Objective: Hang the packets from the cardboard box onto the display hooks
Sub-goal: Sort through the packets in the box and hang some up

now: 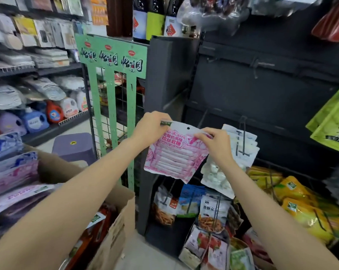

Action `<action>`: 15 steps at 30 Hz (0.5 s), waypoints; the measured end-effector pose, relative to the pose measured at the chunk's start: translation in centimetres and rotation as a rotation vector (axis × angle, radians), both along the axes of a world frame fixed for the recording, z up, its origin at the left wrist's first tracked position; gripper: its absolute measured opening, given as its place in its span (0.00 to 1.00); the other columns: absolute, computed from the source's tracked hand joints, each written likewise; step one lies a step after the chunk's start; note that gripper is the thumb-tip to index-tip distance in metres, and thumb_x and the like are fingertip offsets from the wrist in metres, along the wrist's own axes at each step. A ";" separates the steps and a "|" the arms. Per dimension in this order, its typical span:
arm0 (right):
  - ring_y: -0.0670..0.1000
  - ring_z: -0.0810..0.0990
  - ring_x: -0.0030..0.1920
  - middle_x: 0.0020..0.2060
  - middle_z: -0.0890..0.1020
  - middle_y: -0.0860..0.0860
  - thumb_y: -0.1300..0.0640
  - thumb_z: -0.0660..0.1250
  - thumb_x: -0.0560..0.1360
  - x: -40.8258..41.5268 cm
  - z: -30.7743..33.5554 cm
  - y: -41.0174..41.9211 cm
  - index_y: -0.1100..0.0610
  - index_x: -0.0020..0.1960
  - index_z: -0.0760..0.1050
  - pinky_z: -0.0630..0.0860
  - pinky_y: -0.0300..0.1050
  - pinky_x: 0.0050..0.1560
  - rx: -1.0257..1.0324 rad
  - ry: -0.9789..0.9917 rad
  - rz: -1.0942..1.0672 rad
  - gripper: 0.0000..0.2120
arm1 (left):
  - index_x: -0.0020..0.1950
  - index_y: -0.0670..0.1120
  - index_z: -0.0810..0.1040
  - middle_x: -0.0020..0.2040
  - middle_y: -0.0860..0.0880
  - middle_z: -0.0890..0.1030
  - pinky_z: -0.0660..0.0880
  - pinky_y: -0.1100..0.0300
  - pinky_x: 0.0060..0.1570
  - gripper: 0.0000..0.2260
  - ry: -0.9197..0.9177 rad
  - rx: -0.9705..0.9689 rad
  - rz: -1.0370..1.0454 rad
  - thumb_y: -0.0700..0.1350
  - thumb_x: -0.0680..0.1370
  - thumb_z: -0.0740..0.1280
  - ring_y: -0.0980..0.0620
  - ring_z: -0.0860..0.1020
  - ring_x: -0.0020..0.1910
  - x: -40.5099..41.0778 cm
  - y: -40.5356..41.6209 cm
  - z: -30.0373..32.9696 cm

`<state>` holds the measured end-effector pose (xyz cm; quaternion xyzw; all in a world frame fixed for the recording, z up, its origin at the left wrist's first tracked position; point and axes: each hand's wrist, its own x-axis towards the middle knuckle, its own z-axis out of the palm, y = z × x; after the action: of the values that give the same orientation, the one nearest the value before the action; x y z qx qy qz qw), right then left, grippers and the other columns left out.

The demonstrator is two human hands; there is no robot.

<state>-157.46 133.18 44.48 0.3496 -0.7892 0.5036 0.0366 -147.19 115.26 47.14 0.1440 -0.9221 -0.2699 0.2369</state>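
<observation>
Setting: a shop aisle, dark slatted display wall (262,90) to the right, stocked shelving to the left, pale floor underfoot.

Nearest, lower left: cardboard box (114,236), flaps open, holding a stack of pale blue and pink packets along its left side and red ones deeper in.

Mid-field, centre: one pink-and-white packet (176,152), held up in front of the display wall, tilted, lower edge hanging free. A small round hang hole shows in its white header. Not yet on any hook.

Left hand (151,129): fingers curled, pinching the packet's top left corner.
Right hand (215,143): fingers and thumb pinching the top right edge of the header.

Handling, as judged: light, thin and flexible film with rows of stick-shaped sweets inside; it will likely flop and twist if held by one corner. The flat header on either side of the hole looks the best place to hold, keeping the hole taut and clear for the prong.

Just beyond the right hand: display hook (242,137) carrying white packets (219,172), close beside the held packet.

Lower right: further hooks with orange, blue and yellow snack bags (293,195).

Further back, centre: green wire rack (114,61) with printed header; purple stool (73,147) at its foot.
</observation>
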 end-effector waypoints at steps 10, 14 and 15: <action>0.45 0.77 0.37 0.34 0.83 0.48 0.58 0.67 0.75 -6.9 -7.1 0.8 0.60 0.36 0.81 0.70 0.41 0.44 0.195 -0.049 -0.020 0.11 | 0.47 0.46 0.84 0.45 0.50 0.84 0.77 0.53 0.54 0.06 -0.183 0.205 -0.093 0.42 0.77 0.67 0.52 0.81 0.48 -9.1 1.4 -8.3; 0.47 0.76 0.35 0.32 0.81 0.50 0.55 0.65 0.77 -9.3 -8.3 0.4 0.60 0.35 0.81 0.68 0.40 0.39 0.183 -0.085 -0.066 0.15 | 0.48 0.43 0.84 0.43 0.51 0.82 0.73 0.63 0.54 0.07 -0.135 0.309 -0.108 0.44 0.78 0.67 0.57 0.78 0.47 -11.7 1.5 -9.4; 0.45 0.75 0.34 0.31 0.80 0.49 0.54 0.64 0.77 -9.7 -8.4 0.2 0.60 0.35 0.80 0.66 0.40 0.39 0.180 -0.091 -0.072 0.15 | 0.48 0.43 0.84 0.43 0.51 0.82 0.72 0.65 0.52 0.07 -0.128 0.323 -0.105 0.44 0.78 0.67 0.57 0.78 0.47 -12.2 1.5 -9.6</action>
<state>-167.20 133.43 36.04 0.2996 -0.8441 0.4445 -0.0129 -159.42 116.74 37.57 0.1488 -0.8863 -0.4166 0.1372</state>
